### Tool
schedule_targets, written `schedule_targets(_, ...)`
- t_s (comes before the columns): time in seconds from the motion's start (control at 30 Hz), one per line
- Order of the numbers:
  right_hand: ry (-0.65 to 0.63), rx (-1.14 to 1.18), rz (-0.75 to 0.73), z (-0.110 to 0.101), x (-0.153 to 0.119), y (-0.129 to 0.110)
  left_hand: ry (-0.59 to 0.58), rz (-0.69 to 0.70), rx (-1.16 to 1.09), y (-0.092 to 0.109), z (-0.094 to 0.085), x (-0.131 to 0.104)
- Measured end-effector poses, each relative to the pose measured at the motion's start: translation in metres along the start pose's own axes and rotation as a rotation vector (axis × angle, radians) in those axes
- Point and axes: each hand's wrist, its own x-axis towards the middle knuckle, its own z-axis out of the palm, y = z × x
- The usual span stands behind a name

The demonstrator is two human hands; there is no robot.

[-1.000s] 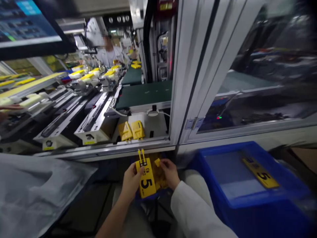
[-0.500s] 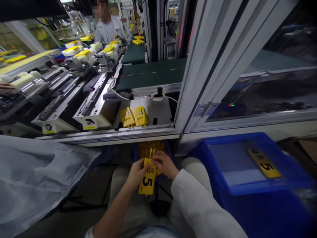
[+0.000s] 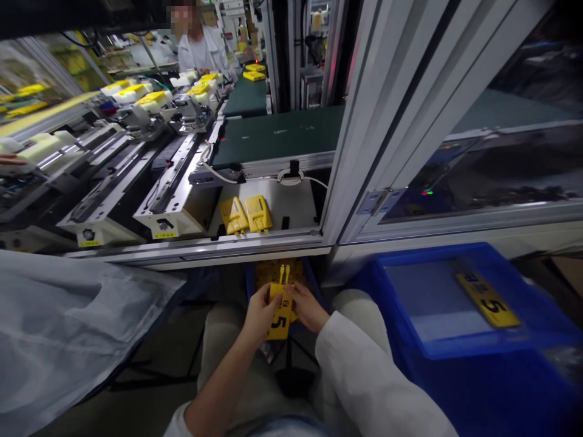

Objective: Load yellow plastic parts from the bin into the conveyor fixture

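Note:
A flat yellow device point(image 3: 279, 325) marked with a black 5 is held over my lap, its two short yellow cable ends pointing away from me. My left hand point(image 3: 260, 312) grips its left side, thumb on the face. At the upper right edge, near the cable base, my right hand point(image 3: 307, 305) has its fingers closed on the device. Beneath and beyond my hands, a blue bin point(image 3: 314, 280) holds many yellow pieces, partly hidden.
Two yellow devices point(image 3: 258, 212) lie on a metal shelf ahead, below a green conveyor point(image 3: 282, 136). At right, a blue tray point(image 3: 428, 349) carries another yellow device point(image 3: 489, 300). A person point(image 3: 203, 51) in white stands behind the fixtures. Grey cloth hangs at left.
The held device has shifted slightly up and right, and its cable ends now stand straighter above my fingers. My left hand has moved with it; my right hand has settled against its edge.

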Motion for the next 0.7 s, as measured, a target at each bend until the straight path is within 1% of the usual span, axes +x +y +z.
schedule_targets(0.07, -0.008, 0.103, 0.003, 0.003, -0.001, 0.002, 0.061, 0.009, 0.005, -0.001, 0.009, 0.003)
schedule_targets(0.17, 0.018, 0.124, -0.069, 0.004, -0.002, 0.001, 0.205, 0.009, -0.002, -0.003, 0.024, 0.007)
schedule_targets(0.27, 0.07, 0.032, -0.146, 0.002, -0.004, 0.0, 0.312, 0.025, 0.006, -0.006, 0.036, 0.012)
schedule_targets(0.33, 0.117, -0.057, -0.203, 0.0, -0.004, -0.001, 0.34, 0.048, 0.019, -0.007, 0.042, 0.015)
schedule_targets(0.4, 0.141, -0.126, -0.243, -0.003, -0.004, -0.001, 0.34, 0.062, 0.027, -0.007, 0.045, 0.017)
schedule_targets(0.5, 0.155, -0.162, -0.258, -0.006, -0.003, -0.001, 0.284, 0.071, 0.048, -0.004, 0.041, 0.021)
schedule_targets(0.53, 0.163, -0.153, -0.256, -0.006, -0.003, -0.001, 0.235, 0.084, 0.077, -0.002, 0.037, 0.022)
schedule_targets(0.6, 0.173, -0.122, -0.249, -0.007, -0.004, -0.001, 0.096, 0.134, 0.187, 0.003, 0.025, 0.023)
schedule_targets(0.67, 0.148, -0.091, -0.225, -0.008, -0.003, -0.003, -0.031, 0.194, 0.35, 0.011, 0.011, 0.019)
schedule_targets(0.7, 0.133, -0.09, -0.209, -0.009, -0.001, -0.005, -0.066, 0.222, 0.436, 0.016, 0.003, 0.016)
